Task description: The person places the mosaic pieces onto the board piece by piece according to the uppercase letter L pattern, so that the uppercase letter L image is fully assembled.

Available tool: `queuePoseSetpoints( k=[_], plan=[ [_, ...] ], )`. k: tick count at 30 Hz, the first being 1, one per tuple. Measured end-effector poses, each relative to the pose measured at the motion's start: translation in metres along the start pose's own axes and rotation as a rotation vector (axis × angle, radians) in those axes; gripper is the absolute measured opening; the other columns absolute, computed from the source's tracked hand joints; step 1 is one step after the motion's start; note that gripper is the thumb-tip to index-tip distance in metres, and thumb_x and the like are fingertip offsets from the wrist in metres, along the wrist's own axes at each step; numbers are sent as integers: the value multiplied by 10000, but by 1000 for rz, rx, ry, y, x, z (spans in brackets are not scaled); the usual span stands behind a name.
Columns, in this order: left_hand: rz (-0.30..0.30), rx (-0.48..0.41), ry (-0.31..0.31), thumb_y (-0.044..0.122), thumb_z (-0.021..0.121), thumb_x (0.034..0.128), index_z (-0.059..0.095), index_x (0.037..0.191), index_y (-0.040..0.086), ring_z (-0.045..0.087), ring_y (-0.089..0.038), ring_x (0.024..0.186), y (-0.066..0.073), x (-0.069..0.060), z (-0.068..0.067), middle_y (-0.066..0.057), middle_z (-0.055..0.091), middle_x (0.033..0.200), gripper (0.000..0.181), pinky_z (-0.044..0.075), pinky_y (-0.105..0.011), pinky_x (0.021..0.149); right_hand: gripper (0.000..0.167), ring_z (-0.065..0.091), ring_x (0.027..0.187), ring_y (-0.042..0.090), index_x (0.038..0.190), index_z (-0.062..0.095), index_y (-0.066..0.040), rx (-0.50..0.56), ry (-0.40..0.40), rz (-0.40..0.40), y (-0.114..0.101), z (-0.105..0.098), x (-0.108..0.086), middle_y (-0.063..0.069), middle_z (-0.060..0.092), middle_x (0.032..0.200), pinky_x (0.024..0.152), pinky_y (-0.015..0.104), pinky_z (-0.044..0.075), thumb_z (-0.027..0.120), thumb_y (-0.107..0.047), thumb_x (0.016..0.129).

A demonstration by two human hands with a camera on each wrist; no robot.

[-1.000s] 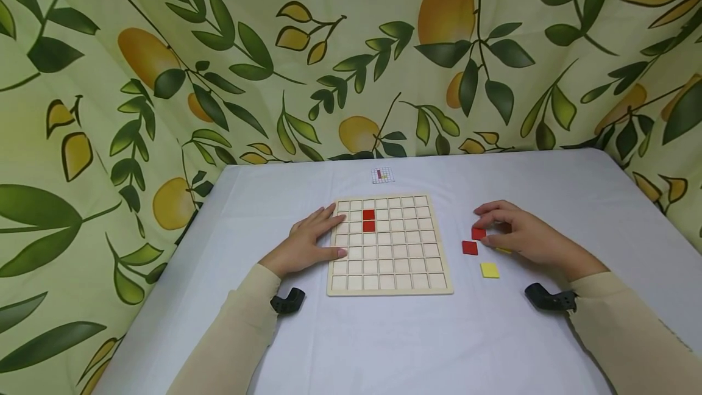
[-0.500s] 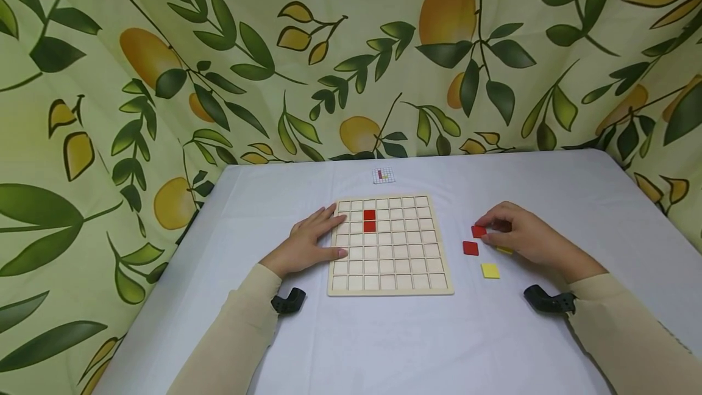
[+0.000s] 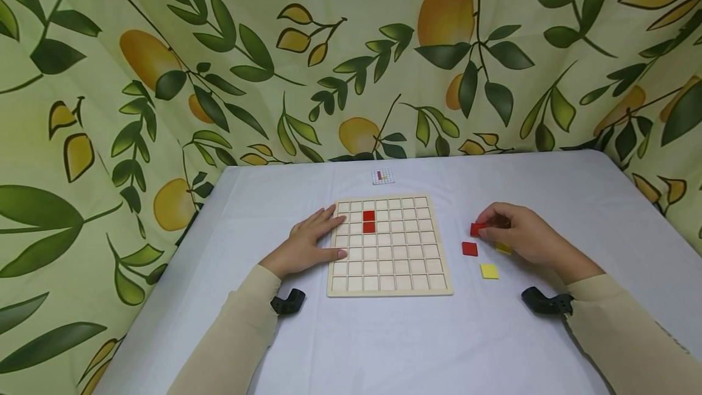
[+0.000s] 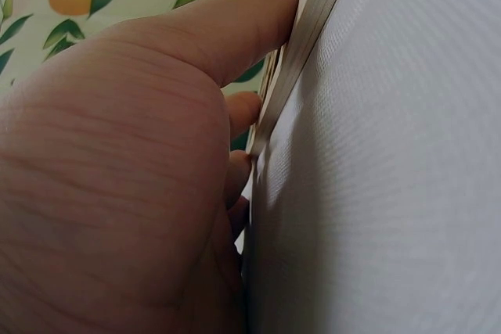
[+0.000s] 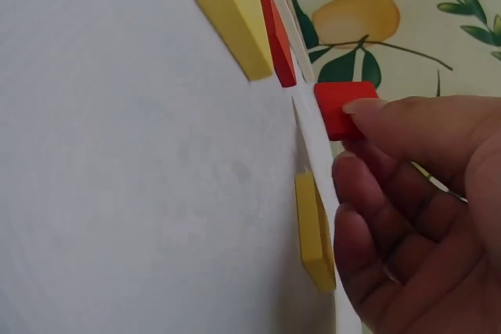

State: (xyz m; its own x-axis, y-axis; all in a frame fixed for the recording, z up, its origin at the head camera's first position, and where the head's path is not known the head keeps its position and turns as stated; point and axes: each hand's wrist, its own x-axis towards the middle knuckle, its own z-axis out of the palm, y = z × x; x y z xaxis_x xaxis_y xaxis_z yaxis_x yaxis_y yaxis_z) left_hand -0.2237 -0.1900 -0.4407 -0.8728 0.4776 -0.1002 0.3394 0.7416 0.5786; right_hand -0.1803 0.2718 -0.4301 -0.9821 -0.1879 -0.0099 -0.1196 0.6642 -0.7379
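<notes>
Between thumb and fingers, my right hand (image 3: 518, 230) pinches a red square tile (image 5: 335, 111), which the right wrist view shows lifted off the cloth. Another red tile (image 3: 469, 249) lies flat to its left. Two yellow tiles are near: one (image 3: 490, 271) in front of the hand, the other (image 5: 313, 228) partly hidden under it in the head view. My left hand (image 3: 304, 242) rests at the left edge of a wooden grid board (image 3: 392, 292), thumb and fingertips on its rim. Two red tiles (image 3: 368, 221) sit one behind the other in the board's upper cells.
Behind the board lies a small printed grid card (image 3: 382, 177) with red and yellow marks. A white cloth (image 3: 384, 346) covers the table, and a fruit-patterned curtain (image 3: 356, 66) hangs behind it. A black camera mount sits on each wrist.
My right fingers have closed on the farther red tile and raised it slightly from the cloth. The left hand and the board have stayed in place.
</notes>
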Motion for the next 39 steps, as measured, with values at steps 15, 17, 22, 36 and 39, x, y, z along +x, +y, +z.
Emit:
queuePoseSetpoints(
  k=[15,17,22,36,39],
  plan=[
    [-9,10,-9,588,809,938,440,1695,264,39,-217,1658,0,-2,1,96,126,1802,903,55,-581,1277,137,647,978,280,1148,721,-48,141,15,-45,-28,8,-5,67,737,1080,796,250,543,770,-50,1020],
    [-8,7,-10,595,807,938,439,1696,264,38,-222,1658,-1,-2,2,94,125,1802,905,53,-585,1276,146,663,975,280,1156,717,-37,171,10,-60,-33,10,-6,73,740,1080,799,257,548,769,-45,1020],
    [-3,5,-4,601,806,935,445,1693,260,46,-233,1658,-1,-2,1,86,132,1803,906,54,-590,1273,162,697,986,293,1174,710,-25,229,3,-96,-50,14,-9,86,744,1092,817,259,565,763,-36,1020],
    [8,7,2,598,807,934,454,1689,261,55,-236,1658,1,1,0,85,138,1802,900,59,-602,1270,148,682,938,252,1070,756,-91,255,-66,-242,-83,50,2,6,756,1035,826,284,567,788,26,985],
    [6,2,2,586,813,933,457,1688,255,56,-240,1658,0,0,0,78,143,1802,898,63,-601,1269,143,669,922,237,1072,756,-94,244,-67,-273,-92,56,9,21,743,1035,817,294,566,783,21,990]
  ],
)
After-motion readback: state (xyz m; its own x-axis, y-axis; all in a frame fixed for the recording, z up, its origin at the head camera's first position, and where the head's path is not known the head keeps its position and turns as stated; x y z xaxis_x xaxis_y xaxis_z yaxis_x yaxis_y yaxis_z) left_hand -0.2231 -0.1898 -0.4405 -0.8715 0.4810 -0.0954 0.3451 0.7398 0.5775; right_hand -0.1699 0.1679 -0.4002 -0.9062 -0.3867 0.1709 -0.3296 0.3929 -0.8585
